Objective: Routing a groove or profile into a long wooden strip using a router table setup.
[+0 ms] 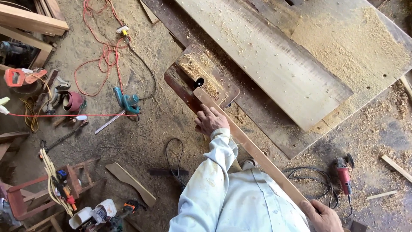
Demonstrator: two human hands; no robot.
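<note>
A long narrow wooden strip [253, 150] runs diagonally from a small router table [201, 77] down toward me. Its far end lies against the black cutter [199, 80] that sticks up from the sawdust-covered table top. My left hand [210, 120] rests flat on the strip just below the table and presses it. At the bottom right, my right hand [322, 215] grips the strip's near end. I wear a light long-sleeved shirt dusted with sawdust.
A large workbench with a wide plank [274, 56] and a sawdust heap fills the upper right. A red angle grinder [344, 174] with cable lies on the floor at right. At left are a teal power tool [126, 102], red cords, a small wooden stool [47, 189] and wood offcuts.
</note>
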